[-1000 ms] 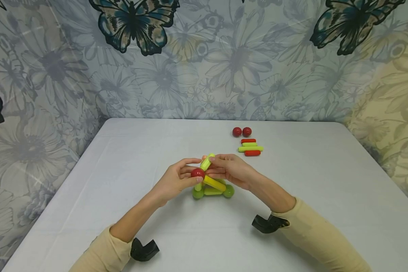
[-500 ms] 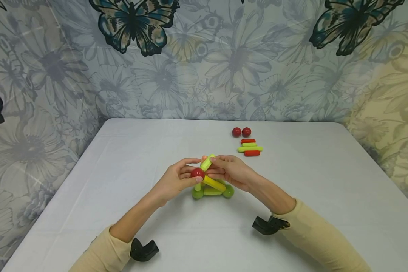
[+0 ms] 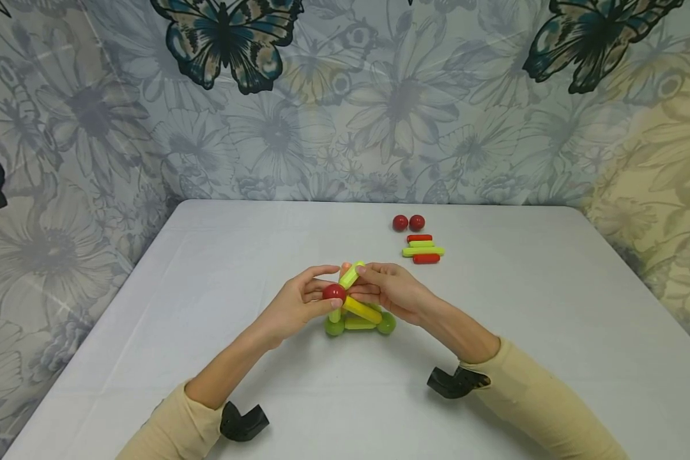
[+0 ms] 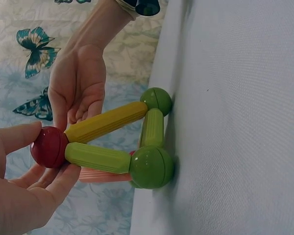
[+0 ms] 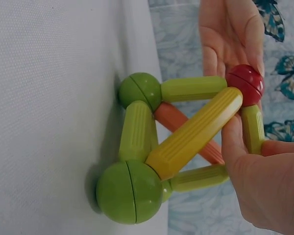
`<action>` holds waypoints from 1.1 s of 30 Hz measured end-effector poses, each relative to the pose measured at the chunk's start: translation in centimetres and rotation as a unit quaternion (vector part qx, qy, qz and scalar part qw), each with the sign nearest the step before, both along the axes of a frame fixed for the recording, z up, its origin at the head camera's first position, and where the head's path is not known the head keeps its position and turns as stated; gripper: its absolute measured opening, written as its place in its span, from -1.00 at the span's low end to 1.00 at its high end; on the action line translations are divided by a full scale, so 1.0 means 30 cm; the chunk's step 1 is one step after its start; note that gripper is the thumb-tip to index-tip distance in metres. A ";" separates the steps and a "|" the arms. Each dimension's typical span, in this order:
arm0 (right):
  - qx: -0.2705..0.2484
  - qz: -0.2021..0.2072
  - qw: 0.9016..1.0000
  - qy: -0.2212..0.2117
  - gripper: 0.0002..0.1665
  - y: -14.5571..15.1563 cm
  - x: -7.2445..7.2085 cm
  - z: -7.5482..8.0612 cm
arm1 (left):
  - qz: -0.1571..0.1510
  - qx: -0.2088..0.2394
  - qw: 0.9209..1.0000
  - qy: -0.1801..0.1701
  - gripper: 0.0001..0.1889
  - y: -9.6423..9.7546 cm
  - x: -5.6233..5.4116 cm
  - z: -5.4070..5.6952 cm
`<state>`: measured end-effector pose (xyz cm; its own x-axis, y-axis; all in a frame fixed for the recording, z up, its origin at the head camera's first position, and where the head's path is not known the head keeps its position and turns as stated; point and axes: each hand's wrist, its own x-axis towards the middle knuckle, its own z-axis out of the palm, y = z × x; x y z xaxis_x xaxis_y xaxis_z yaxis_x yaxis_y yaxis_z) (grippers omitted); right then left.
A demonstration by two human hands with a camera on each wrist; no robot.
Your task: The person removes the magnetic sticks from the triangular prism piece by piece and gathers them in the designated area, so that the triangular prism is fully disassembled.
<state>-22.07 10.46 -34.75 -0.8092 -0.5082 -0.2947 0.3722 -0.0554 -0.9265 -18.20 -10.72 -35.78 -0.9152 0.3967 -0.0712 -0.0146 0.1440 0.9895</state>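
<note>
A frame of magnetic rods and balls stands on the white table, with green balls (image 3: pixel 387 323) at its base and a red ball (image 3: pixel 335 293) on top. My left hand (image 3: pixel 296 300) pinches the red ball between thumb and fingers. A yellow rod (image 4: pixel 108 122) and a lime rod (image 4: pixel 98 157) slope down from that ball to green balls. My right hand (image 3: pixel 399 289) pinches another lime rod (image 3: pixel 351 275), whose lower end meets the red ball in the right wrist view. An orange rod (image 5: pixel 172 117) shows behind the yellow one. Fingers partly hide the far side.
Two loose red balls (image 3: pixel 400 223) lie at the back of the table (image 3: pixel 253 236), right of centre. Just in front of them, red rods (image 3: pixel 426 259) and lime rods (image 3: pixel 423 252) lie side by side. A butterfly-patterned cloth (image 3: pixel 276 134) hangs behind the table.
My right hand and the lime rod in it have dipped very slightly. My left hand stays on the red ball, and the base of the frame has not moved.
</note>
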 end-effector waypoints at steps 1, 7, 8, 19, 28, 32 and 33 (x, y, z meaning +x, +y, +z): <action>0.000 -0.001 1.000 -0.001 -0.64 0.000 0.001 -0.001 | 0.000 0.000 1.000 0.000 -0.39 0.001 0.000 0.001; -0.001 -0.007 1.000 -0.009 -0.66 -0.002 0.004 -0.002 | -0.005 0.002 1.000 0.002 -0.38 0.000 0.000 0.004; -0.001 -0.008 1.000 -0.011 -0.66 -0.003 0.005 -0.003 | -0.006 0.003 1.000 0.001 -0.38 0.000 0.001 0.004; 0.006 -0.032 0.999 0.013 -0.59 -0.002 0.012 -0.003 | -0.018 0.005 1.000 -0.001 -0.37 -0.005 0.002 0.004; -0.021 -0.054 0.998 0.023 -0.60 0.040 0.003 0.003 | -0.001 -0.005 1.000 -0.010 -0.38 -0.002 0.003 0.005; -0.036 -0.060 0.997 0.020 -0.63 0.072 -0.005 -0.001 | 0.001 -0.008 1.000 -0.009 -0.37 -0.003 0.002 0.004; -0.038 -0.064 0.997 0.020 -0.63 0.081 -0.009 -0.004 | 0.001 -0.007 1.000 -0.009 -0.37 -0.003 0.002 0.005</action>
